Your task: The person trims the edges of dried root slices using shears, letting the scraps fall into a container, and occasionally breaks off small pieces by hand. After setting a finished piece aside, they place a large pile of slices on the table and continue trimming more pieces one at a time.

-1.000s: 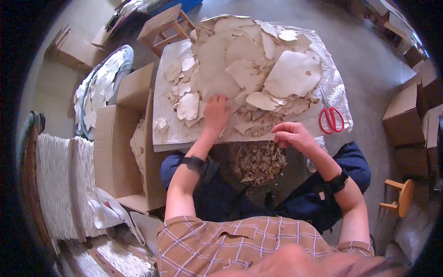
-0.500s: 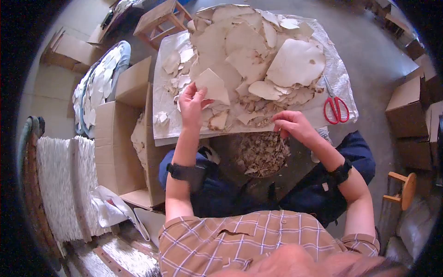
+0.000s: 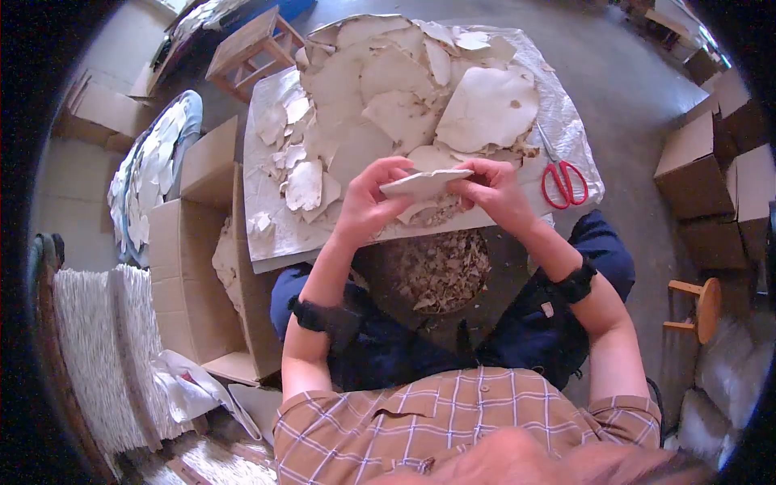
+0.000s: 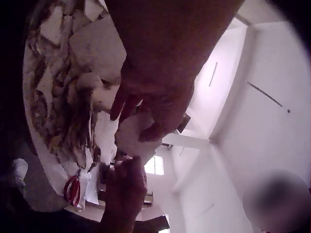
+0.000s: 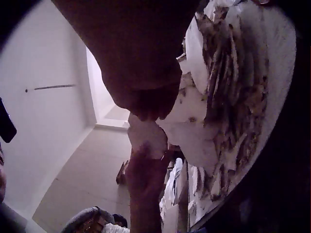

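Observation:
Both hands hold one pale, stiff, flat piece with an uneven edge, raised over the near side of the table and seen almost edge-on in the head view. My left hand grips its left end, thumb below and fingers behind. At the opposite end, my right hand pinches the edge between thumb and fingers. The left wrist view shows the broad face of the piece between the two hands. Behind it rises a large pile of similar pale sheets, some with brown spots and ragged edges.
Red-handled scissors lie at the table's right side on a white covering. A container of small broken scraps sits below the near edge, between the knees. An open cardboard box stands at the left; a small wooden stool is at the right.
My left hand reached into the pile, lifted the flat piece and brought it right, in front of the body. My right hand rose from the table's near edge and took hold of the other end.

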Action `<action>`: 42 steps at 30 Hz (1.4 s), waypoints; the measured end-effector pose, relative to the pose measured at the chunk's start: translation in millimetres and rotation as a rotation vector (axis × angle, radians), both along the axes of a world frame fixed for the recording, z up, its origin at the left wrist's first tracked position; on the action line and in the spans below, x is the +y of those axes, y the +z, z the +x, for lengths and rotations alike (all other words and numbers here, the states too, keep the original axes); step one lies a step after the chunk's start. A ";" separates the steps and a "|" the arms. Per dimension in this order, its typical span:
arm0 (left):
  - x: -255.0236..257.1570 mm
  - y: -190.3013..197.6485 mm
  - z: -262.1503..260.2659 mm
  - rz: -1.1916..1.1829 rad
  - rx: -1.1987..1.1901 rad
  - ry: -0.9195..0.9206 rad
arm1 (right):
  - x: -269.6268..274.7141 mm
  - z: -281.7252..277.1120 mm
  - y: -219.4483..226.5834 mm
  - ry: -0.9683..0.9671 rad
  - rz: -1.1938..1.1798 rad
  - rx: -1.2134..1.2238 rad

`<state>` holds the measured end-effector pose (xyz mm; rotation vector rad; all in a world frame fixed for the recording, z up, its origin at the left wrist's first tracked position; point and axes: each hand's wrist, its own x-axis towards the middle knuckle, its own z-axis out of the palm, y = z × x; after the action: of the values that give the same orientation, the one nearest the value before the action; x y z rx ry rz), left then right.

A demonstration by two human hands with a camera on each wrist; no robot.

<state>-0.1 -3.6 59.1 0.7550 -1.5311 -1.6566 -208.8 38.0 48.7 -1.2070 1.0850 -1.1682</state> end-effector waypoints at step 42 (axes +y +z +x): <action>-13.0 -15.7 1.1 0.483 0.543 0.370 | 11.8 -71.5 -36.6 -0.349 -0.046 0.129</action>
<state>1.0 -16.6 43.4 0.6988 -0.5816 -1.7649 -280.4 49.8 12.1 -1.1706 1.4138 -1.3993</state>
